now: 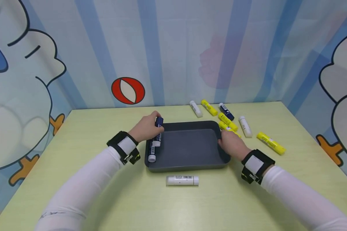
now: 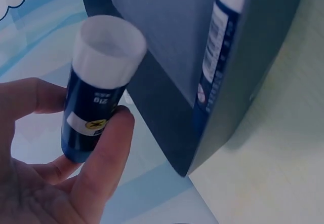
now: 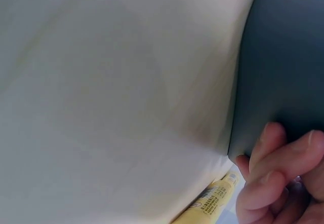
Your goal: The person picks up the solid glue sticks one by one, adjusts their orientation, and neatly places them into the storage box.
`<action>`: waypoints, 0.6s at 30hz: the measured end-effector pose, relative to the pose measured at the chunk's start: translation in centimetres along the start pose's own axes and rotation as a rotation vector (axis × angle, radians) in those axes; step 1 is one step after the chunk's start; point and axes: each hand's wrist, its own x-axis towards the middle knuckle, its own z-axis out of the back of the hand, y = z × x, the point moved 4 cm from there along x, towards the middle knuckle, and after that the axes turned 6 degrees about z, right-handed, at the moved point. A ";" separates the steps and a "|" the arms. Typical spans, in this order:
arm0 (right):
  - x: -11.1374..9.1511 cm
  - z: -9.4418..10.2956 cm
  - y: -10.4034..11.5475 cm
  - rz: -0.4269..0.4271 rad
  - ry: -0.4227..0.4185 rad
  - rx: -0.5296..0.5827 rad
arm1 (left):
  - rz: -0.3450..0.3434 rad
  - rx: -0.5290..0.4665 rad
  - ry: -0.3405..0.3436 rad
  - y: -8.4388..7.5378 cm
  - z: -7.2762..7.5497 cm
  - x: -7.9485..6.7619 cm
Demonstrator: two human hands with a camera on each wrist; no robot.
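Note:
My left hand (image 1: pixel 148 127) pinches a navy glue stick (image 1: pixel 158 137) with a white end, holding it tilted over the left side of a dark grey tray (image 1: pixel 188 168). In the left wrist view, thumb and fingers lie on either side of that glue stick (image 2: pixel 96 89). Another navy glue stick (image 1: pixel 152 153) lies in the tray along its left wall, also seen in the left wrist view (image 2: pixel 217 51). At the right side, my right hand (image 1: pixel 234 145) grips the tray by its rim; in the right wrist view its curled fingers meet the tray's outer wall (image 3: pixel 283 57).
A white glue stick (image 1: pixel 181 180) lies before the tray. Behind and right of it are several yellow glue sticks, one farther right (image 1: pixel 271 143), two white ones (image 1: pixel 245 126) (image 1: pixel 196 109) and a navy one (image 1: pixel 226 111). A printed curtain (image 1: pixel 179 51) hangs behind the table.

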 end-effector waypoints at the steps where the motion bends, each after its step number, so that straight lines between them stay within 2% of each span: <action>1: 0.0 0.0 0.0 0.001 0.000 0.000 | -0.001 0.004 0.012 -0.1 -0.2 0.0; 10: 0.0 -0.2 -0.1 0.000 0.001 0.001 | -0.008 0.035 0.127 -0.4 -2.2 0.1; 18: 0.0 -0.1 0.0 0.011 -0.010 0.005 | 0.057 0.091 0.182 0.0 -3.5 0.6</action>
